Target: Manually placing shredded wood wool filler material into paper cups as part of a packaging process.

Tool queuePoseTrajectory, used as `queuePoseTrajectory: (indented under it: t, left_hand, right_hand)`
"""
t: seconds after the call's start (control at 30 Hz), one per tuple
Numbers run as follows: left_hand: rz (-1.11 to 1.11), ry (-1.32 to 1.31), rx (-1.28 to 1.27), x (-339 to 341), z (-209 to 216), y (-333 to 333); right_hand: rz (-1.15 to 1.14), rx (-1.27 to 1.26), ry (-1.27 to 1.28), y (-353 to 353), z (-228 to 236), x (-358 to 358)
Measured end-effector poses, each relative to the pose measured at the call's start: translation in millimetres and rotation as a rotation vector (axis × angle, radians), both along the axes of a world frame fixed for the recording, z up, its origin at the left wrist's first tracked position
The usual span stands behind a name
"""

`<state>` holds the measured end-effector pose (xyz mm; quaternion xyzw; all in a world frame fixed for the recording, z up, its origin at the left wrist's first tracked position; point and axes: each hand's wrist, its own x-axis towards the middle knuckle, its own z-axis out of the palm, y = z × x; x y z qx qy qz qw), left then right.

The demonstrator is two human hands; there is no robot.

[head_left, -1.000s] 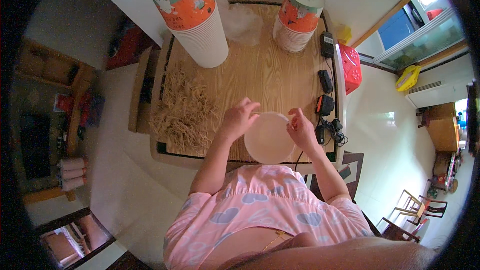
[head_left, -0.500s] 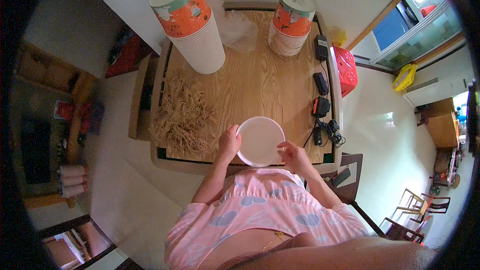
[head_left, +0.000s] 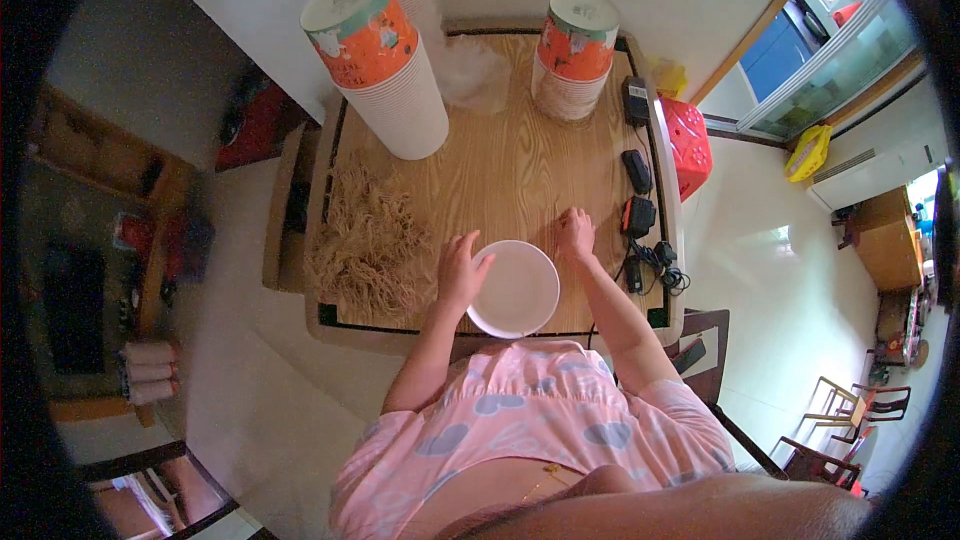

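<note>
A white paper bowl (head_left: 515, 290) stands mouth up at the near edge of the wooden table, its inside looking bare. My left hand (head_left: 463, 275) is at the bowl's left rim, thumb and fingers apart. Beyond the bowl on its right, my right hand (head_left: 576, 233) rests low at the tabletop. Its fingers are pressed together, and whatever they may hold is hidden. Left of my left hand lies a tangled heap of tan, string-like strands (head_left: 370, 245).
Upside-down paper bowls form a tall stack (head_left: 400, 105) at the back left and a shorter stack (head_left: 570, 80) at the back right. Black power adapters with cables (head_left: 638, 215) line the table's right edge. A red stool (head_left: 685, 145) stands beyond it.
My right hand has left the bowl's right rim and moved away to the tabletop beyond it. My left fingers have loosened from the left rim. The bowl has shifted slightly left and nearer.
</note>
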<state>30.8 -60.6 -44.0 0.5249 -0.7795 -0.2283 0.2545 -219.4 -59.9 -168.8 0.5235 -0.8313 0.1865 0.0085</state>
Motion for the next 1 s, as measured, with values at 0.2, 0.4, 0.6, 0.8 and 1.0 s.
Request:
queuePoseTrajectory:
  t: [0.2, 0.4, 0.6, 0.8, 1.0]
  left_hand:
    - [0.065, 0.486, 0.201, 6.6, 30.5, 11.4]
    - [-0.464, 1.048, 0.614, -51.5, 95.7, 33.6]
    - [-0.428, 0.947, 1.036, -43.8, 114.6, 47.4]
    - [-0.305, 0.837, 0.837, -4.6, 100.3, 63.7]
    - [-0.286, 0.932, 0.495, -6.1, 97.9, 67.2]
  right_hand:
    - [0.07, -0.298, -1.001, 19.9, 115.5, 15.5]
    - [0.331, -0.471, -1.228, 96.2, 245.2, 64.2]
    - [0.206, -0.657, -1.61, 105.2, 252.9, 79.3]
    - [0.223, -0.711, -1.944, 98.4, 249.6, 81.9]
    - [0.258, -0.568, -1.743, 93.0, 238.3, 100.6]
